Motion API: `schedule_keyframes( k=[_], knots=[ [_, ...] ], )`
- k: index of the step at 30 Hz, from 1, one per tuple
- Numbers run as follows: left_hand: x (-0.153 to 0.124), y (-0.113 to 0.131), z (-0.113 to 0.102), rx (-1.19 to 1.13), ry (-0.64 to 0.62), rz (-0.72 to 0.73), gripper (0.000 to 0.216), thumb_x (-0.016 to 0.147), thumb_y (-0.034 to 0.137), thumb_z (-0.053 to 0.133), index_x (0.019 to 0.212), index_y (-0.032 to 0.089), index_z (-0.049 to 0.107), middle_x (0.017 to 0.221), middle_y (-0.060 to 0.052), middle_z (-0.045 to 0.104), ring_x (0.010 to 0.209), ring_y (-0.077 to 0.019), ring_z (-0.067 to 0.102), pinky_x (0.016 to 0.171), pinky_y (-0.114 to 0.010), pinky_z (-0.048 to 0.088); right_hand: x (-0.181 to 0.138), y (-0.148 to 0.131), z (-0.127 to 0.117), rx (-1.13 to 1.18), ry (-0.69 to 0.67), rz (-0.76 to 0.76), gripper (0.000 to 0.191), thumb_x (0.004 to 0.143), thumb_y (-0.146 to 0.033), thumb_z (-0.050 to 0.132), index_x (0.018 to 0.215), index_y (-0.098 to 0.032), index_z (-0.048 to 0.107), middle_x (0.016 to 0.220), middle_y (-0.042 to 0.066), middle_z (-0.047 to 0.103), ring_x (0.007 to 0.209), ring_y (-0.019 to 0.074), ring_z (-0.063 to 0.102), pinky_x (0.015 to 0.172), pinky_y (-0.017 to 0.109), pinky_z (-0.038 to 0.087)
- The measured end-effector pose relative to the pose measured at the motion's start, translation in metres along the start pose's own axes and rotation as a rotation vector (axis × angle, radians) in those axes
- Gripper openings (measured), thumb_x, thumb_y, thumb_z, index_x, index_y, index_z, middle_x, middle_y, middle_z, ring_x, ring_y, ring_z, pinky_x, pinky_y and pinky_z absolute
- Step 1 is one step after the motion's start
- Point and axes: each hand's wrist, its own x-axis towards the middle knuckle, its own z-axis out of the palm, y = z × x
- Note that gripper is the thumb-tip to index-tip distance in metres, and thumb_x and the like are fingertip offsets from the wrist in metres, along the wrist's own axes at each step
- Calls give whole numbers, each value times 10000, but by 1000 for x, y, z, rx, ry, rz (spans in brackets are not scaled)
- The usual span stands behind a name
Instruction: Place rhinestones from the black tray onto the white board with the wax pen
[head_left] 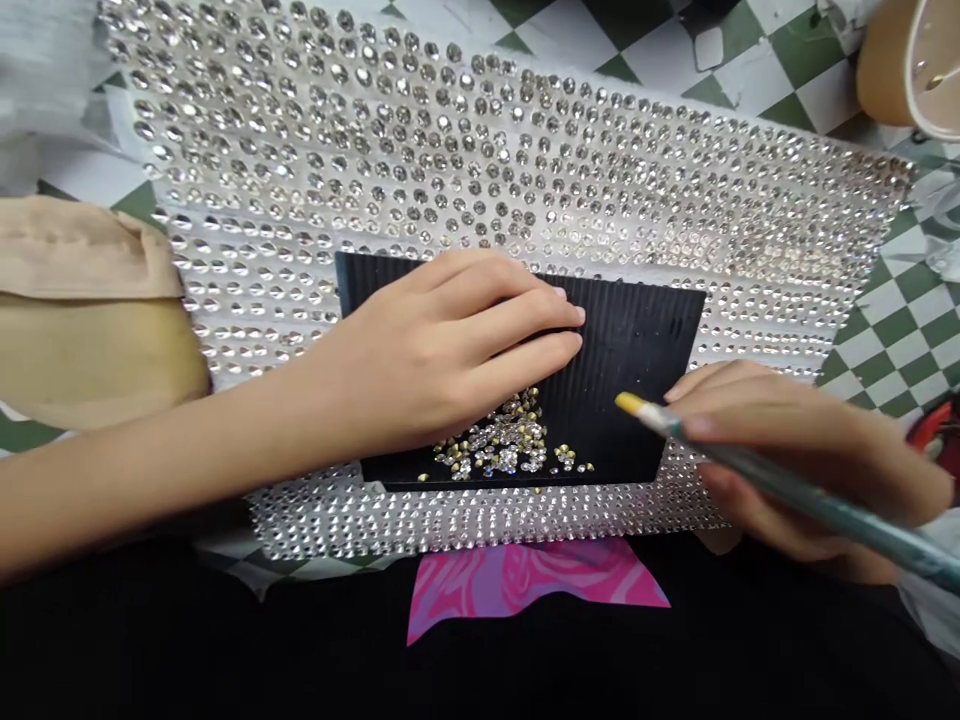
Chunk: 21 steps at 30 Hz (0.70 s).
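Observation:
A ribbed black tray (622,350) rests on fabric covered in rows of clear rhinestones. Loose rhinestones (502,440) with gold backs lie heaped near the tray's lower edge. Across the tray's left half stretches my left hand (465,340), palm down, its fingers extended over the ribs; its thumb is hidden. My right hand (795,450) is closed around a pen-shaped picker (787,480) with a teal shaft and a yellow tip. That tip points left, over the tray's right side, and no stone shows on it.
Rhinestone-studded fabric (337,140) spreads around the tray over a green-and-white checkered cloth (877,330). A tan cup (900,70) stands at upper right. At the left lies a beige pouch-like item (90,310). A pink patterned patch (532,585) shows at the bottom.

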Motion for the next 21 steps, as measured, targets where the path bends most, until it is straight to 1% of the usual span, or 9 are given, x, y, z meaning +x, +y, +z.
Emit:
schedule_keyframes(
  k=[3, 5, 7, 11, 16, 21],
  knots=[
    [1, 1, 0, 16, 13, 0, 261, 1158, 162, 413, 1311, 149, 625, 1319, -76, 818, 1186, -232, 778, 1059, -409, 668, 9, -6, 18, 38, -47, -75, 181, 1006, -111, 694, 1178, -166, 703, 912, 26, 802, 801, 139, 793, 848, 325, 721],
    [2, 1, 2, 17, 28, 4, 259, 1160, 165, 409, 1300, 151, 626, 1307, -73, 819, 1185, -231, 781, 1048, -405, 674, 12, -6, 27, 47, -70, -63, 116, 1050, -132, 667, 1149, -181, 704, 885, 20, 807, 804, 116, 782, 892, 301, 704],
    [2, 1, 4, 12, 42, 5, 255, 1160, 166, 410, 1282, 152, 632, 1296, -73, 821, 1181, -233, 783, 1043, -403, 676, 13, -5, 33, 52, -91, -51, 91, 1081, -168, 650, 1138, -203, 712, 871, 15, 815, 813, 115, 782, 911, 301, 691],
    [0, 1, 7, 8, 52, -8, 256, 1160, 163, 405, 1270, 157, 636, 1290, -78, 823, 1166, -235, 785, 1038, -409, 678, 12, -3, 37, 40, -96, -47, 101, 1093, -193, 651, 1160, -205, 725, 858, 15, 813, 810, 122, 775, 886, 291, 674],
    [1, 1, 4, -3, 52, -2, 251, 1155, 148, 409, 1266, 134, 633, 1284, -110, 822, 1167, -247, 782, 1039, -421, 679, 11, -5, 39, -7, -75, -37, 110, 1107, -204, 637, 1162, -194, 731, 867, 7, 807, 792, 116, 758, 909, 284, 660],
    [3, 2, 3, 2, 52, 0, 245, 1152, 150, 416, 1271, 128, 630, 1280, -110, 819, 1169, -249, 776, 1044, -412, 668, 10, -5, 37, 14, -78, -28, 119, 1070, -182, 683, 1173, -180, 744, 882, 15, 808, 811, 126, 757, 918, 278, 655]
  ],
)
